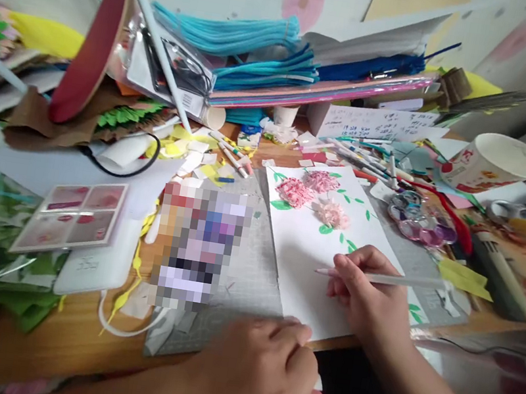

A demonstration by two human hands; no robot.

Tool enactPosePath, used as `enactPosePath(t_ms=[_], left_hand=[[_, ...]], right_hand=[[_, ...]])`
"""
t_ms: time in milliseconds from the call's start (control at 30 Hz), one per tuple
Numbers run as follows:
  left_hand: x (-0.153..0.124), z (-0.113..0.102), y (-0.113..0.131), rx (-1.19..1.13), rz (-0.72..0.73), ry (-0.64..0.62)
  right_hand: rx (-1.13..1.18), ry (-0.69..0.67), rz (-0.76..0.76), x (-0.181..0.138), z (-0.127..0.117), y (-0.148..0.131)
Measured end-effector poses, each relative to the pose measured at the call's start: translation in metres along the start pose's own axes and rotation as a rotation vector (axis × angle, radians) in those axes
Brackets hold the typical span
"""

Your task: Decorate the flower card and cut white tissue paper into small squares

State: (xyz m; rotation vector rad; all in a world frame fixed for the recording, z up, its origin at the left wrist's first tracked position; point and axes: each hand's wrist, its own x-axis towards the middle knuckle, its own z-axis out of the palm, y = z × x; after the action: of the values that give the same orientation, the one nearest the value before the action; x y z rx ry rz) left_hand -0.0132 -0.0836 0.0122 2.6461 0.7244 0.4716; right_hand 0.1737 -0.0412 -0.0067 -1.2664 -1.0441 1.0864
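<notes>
Nearest is one left hand (266, 364), curled at the lower edge of a single white sheet (295, 262); I cannot tell whether its fingers close on anything. Just beyond, one right hand (369, 300) pinches one pale pen (399, 280) between thumb and fingers, its tip over the sheet's bare middle. The sheet lies partly on one grey cutting mat (251, 288). To the left, one card (74, 215) with four panels rests partly on a white device (97, 264). Farther up the sheet sit three ruffled flowers (293, 193), two deeper pink and one paler, among green leaves. One clear palette (421, 223) lies right of them. Beyond stand one large paper tub (498, 161) and one small cup (284, 116); behind, three blue bundles (229, 33): light, teal and dark.
</notes>
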Motion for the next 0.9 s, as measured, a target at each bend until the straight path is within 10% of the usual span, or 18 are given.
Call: enactPosePath(t_ms=[567,900], left_hand=[[-0.003,0.016,-0.024,0.141,-0.022,0.364],[-0.019,0.035,-0.032,0.073,-0.044,0.297]], right_hand=[[-0.658,-0.052,-0.398,-0.002,0.024,-0.005],[-0.718,-0.074,-0.404,-0.001,0.022,-0.004]])
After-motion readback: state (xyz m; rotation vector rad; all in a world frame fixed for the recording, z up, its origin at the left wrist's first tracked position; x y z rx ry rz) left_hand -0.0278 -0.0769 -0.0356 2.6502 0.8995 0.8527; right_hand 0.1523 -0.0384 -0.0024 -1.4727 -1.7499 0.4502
